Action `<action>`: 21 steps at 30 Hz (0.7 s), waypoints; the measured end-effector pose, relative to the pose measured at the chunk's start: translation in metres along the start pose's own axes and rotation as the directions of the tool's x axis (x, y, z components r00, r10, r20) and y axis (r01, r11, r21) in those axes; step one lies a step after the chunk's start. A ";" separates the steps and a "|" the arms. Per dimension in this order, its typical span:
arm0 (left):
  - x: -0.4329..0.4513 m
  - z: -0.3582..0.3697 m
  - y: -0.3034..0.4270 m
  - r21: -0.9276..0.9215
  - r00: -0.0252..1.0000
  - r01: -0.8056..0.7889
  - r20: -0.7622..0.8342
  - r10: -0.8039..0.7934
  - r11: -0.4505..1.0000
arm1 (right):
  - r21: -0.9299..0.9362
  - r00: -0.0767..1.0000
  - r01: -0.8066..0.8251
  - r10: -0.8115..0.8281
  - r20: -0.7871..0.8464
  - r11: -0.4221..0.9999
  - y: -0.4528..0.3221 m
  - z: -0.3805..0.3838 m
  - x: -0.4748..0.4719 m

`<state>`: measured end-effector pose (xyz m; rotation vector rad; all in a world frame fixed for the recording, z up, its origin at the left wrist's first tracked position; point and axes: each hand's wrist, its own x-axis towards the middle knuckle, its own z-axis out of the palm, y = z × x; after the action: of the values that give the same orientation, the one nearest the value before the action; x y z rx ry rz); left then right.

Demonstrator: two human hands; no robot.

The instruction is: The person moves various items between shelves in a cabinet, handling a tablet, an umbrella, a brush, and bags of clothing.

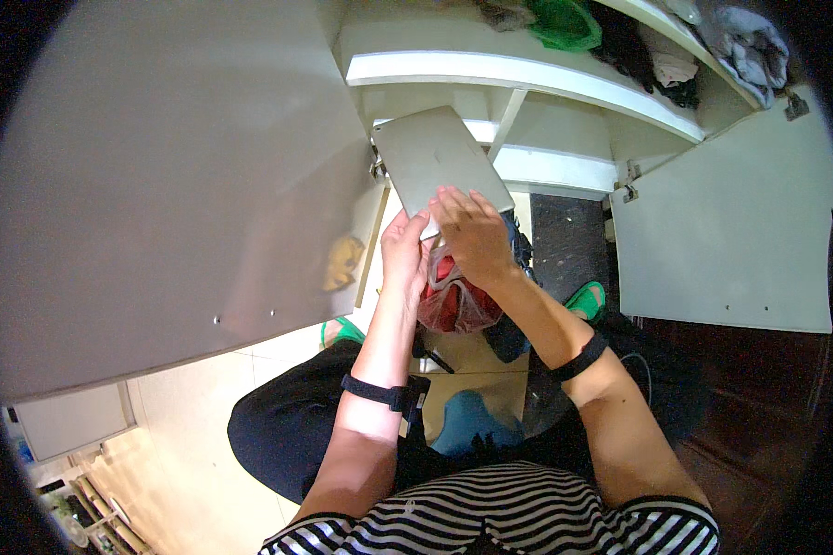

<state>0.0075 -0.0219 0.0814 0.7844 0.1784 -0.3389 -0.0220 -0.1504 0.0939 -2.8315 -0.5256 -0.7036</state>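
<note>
A flat silver tablet [439,154], back side up, is held tilted in front of the open cabinet. My left hand [408,250] grips its near corner, with the thumb on top and the fingers mostly hidden beneath. My right hand [475,232] lies palm down, its outstretched fingers on the near part of the tablet's back; its thumb is hidden. Below my hands, a clear plastic bag [458,309] with red contents is partly covered by my wrists.
A large cabinet door [180,173] stands open at the left, another door [725,229] at the right. The upper shelf [527,69] holds a green bag [562,26] and cloth items. Beneath me is a blue stool [475,423]. Dark matting [566,243] covers floor at the right.
</note>
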 end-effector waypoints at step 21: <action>-0.032 -0.004 0.011 -0.028 0.993 0.043 -0.111 -0.046 0.999 | 0.935 0.492 -0.289 0.806 0.329 -0.205 0.015 -0.098 -0.063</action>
<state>-0.0181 -0.0044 0.0954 0.7752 0.3049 -0.3347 -0.1093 -0.2077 0.1479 -1.1691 0.4356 -0.4003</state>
